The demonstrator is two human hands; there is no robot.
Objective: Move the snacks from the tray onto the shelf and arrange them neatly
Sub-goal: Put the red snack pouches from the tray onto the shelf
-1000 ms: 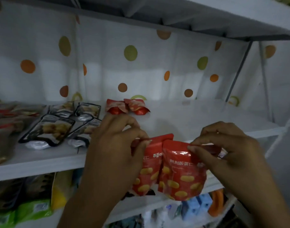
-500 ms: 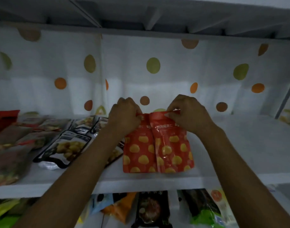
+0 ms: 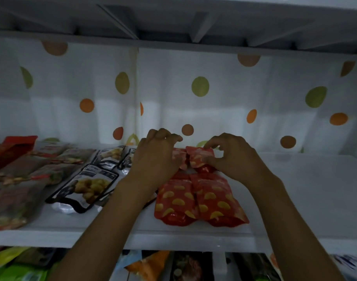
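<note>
Below the shelf's front edge, on a lower level, lie mixed bags (image 3: 149, 266), orange, green and dark, too dim to read.

On the shelf (image 3: 305, 189), two red front packets (image 3: 200, 199) with yellow shapes lie flat side by side, touching, their bottoms close to the front edge a little right of its middle. To their left, black packets (image 3: 86, 185) with a picture of yellow food lie in rows that run toward the back. Further left, at the left edge, brownish packets (image 3: 17, 179) are laid out, blurred.

Both forearms reach up over the front edge. The left hand (image 3: 155, 159) lies over the rear left packet (image 3: 178, 157) with its fingers curled; the fingertips stand above the packet's top, the thumb is hidden, and I cannot tell whether it grips anything. The right hand (image 3: 232, 157) has its fingers curled too, and pinches the rear right packet (image 3: 199, 157) at its top right corner between forefinger and thumb. These two red packets sit side by side just behind the front pair, toward the shelf's back edge, touching each other.

At the back left corner a red bag (image 3: 11, 147) lies. Behind the shelf hangs a white curtain (image 3: 173, 98) with orange, green and brown dots. Above is the grey underside of an upper shelf (image 3: 173, 21).
</note>
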